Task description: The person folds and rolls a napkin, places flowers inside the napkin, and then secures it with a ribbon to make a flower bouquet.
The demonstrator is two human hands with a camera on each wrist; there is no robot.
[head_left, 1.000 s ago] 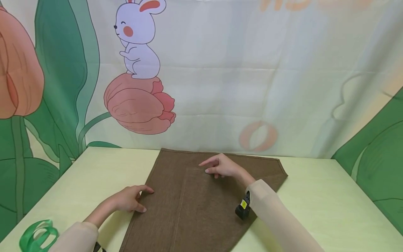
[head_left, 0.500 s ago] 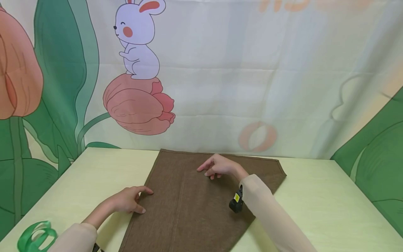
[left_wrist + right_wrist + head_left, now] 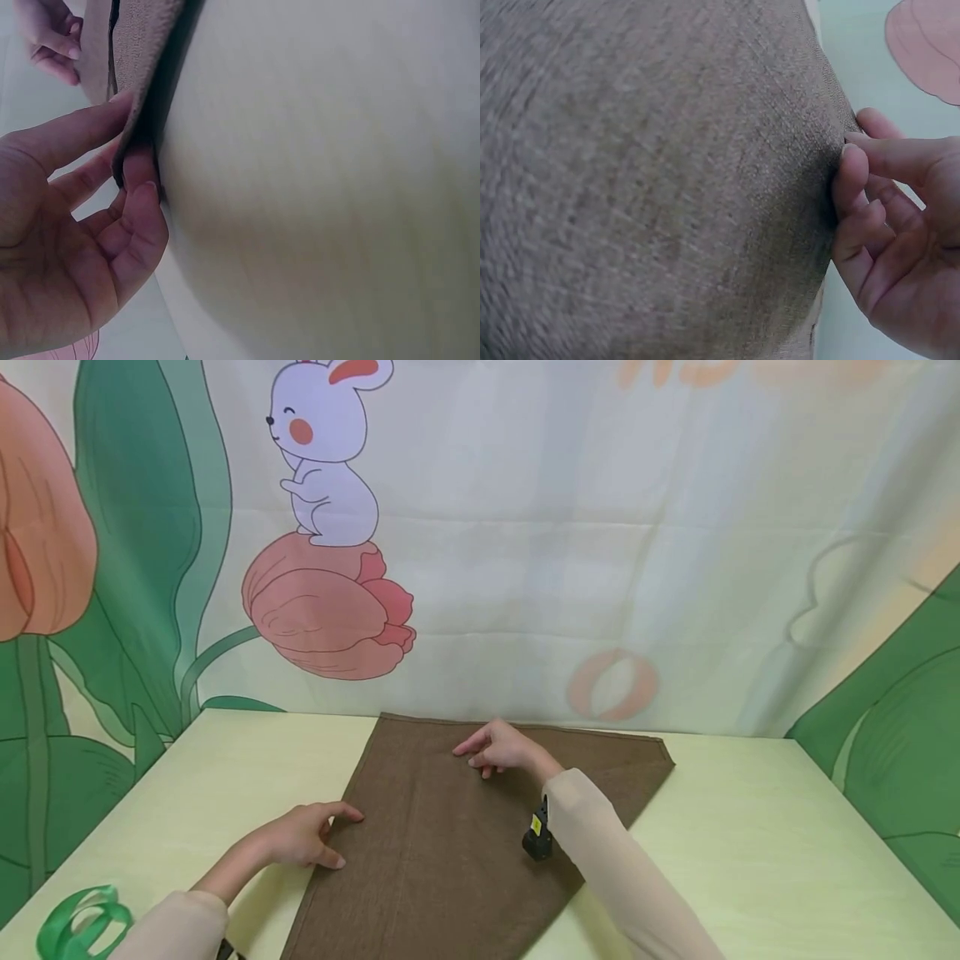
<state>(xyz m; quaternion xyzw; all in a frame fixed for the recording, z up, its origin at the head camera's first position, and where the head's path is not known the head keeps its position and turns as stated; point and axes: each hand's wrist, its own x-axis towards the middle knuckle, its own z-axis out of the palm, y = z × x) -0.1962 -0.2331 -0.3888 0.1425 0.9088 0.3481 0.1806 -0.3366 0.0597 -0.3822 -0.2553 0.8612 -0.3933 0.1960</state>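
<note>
A brown cloth [image 3: 442, 852] with a stitched hem lies on the table, slanting along its right side. A faint lengthwise line runs down its surface. My left hand [image 3: 303, 835] grips the left edge. Its index finger and thumb show on top, while the left wrist view shows curled fingers [image 3: 142, 225] at the edge, one between its layers. Farther back, my right hand [image 3: 502, 749] pinches the cloth between thumb and fingers. In the right wrist view the cloth [image 3: 667, 180] tapers toward those fingertips [image 3: 851, 161]; exactly what lies between them is partly hidden.
Green ribbon [image 3: 82, 922] lies in loops at the table's front left, beside the left sleeve. The pale table [image 3: 765, 843] extends on both sides of the cloth. A printed curtain [image 3: 517, 568] hangs behind the far table edge.
My right hand has moved left. The lengthwise line and the slanting right side of the cloth have shifted left too. My left hand stays at the left edge.
</note>
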